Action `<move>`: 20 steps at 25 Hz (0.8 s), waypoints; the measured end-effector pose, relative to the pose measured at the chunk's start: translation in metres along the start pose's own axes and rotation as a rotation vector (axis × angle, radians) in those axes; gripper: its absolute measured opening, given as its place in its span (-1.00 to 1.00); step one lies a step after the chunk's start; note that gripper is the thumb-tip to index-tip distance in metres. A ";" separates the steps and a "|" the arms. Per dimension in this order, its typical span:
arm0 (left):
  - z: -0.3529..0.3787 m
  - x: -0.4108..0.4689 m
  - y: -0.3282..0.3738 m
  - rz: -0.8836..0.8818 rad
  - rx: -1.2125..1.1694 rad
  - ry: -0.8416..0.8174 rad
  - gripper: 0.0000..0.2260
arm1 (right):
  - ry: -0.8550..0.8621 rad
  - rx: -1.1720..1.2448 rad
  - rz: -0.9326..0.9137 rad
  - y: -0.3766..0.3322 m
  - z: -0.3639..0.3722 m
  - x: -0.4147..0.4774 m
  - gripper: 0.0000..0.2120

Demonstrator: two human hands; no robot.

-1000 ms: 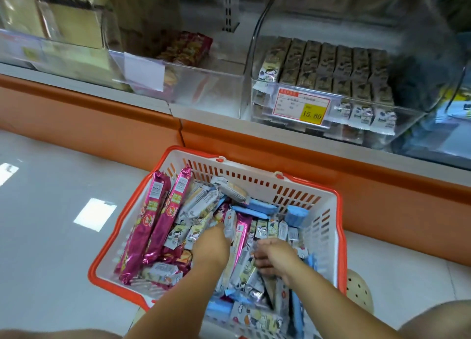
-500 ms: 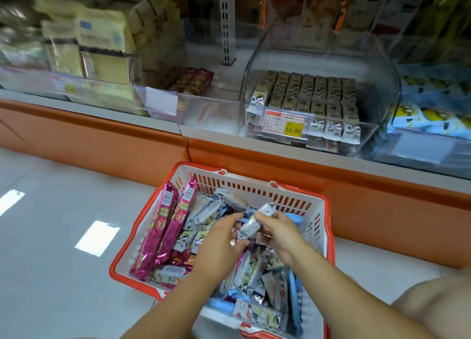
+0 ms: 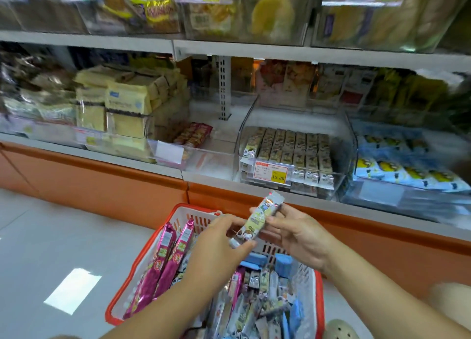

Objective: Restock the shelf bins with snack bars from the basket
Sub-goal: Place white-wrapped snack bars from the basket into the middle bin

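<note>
orange kick panel [image 3: 102,175]; pale floor [image 3: 51,236], bright light patch [image 3: 72,290]; beige shoe [image 3: 340,329] bottom right

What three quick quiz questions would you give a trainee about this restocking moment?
1. True or false: the left hand and right hand both hold one snack bar above the basket.
2. The bin of matching bars sits on: A the top shelf; B the lowest shelf; C the floor.
3. Fill in: the long packs at the basket's left are ___.
Key: 1 true; 2 B; 3 pink.
</note>
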State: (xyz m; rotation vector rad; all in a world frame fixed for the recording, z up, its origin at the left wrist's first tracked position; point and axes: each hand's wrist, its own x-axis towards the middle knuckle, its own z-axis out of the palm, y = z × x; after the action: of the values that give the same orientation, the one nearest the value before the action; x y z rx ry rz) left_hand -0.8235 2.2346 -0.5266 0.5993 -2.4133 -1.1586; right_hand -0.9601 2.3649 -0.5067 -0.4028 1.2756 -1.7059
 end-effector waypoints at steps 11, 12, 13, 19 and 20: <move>-0.011 0.126 0.032 0.277 0.404 0.191 -0.34 | 0.440 -0.435 -0.383 -0.141 -0.024 0.081 -0.60; -0.011 0.135 0.026 0.237 0.447 0.164 -0.32 | 0.495 -0.470 -0.380 -0.143 -0.027 0.093 -0.58; -0.010 0.140 0.021 0.205 0.475 0.135 -0.30 | 0.526 -0.525 -0.350 -0.142 -0.029 0.104 -0.61; -0.010 0.148 0.005 0.213 0.414 0.107 -0.32 | 0.500 -0.759 -0.058 -0.123 -0.024 0.144 -0.77; -0.012 0.148 0.004 0.225 0.407 0.107 -0.33 | 0.524 -0.777 -0.058 -0.122 -0.025 0.148 -0.77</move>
State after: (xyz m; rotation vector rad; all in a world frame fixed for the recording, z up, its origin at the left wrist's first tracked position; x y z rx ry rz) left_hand -0.9413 2.1508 -0.4923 0.4755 -2.5566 -0.5332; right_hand -1.1113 2.2602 -0.4476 -0.4472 2.3352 -1.3382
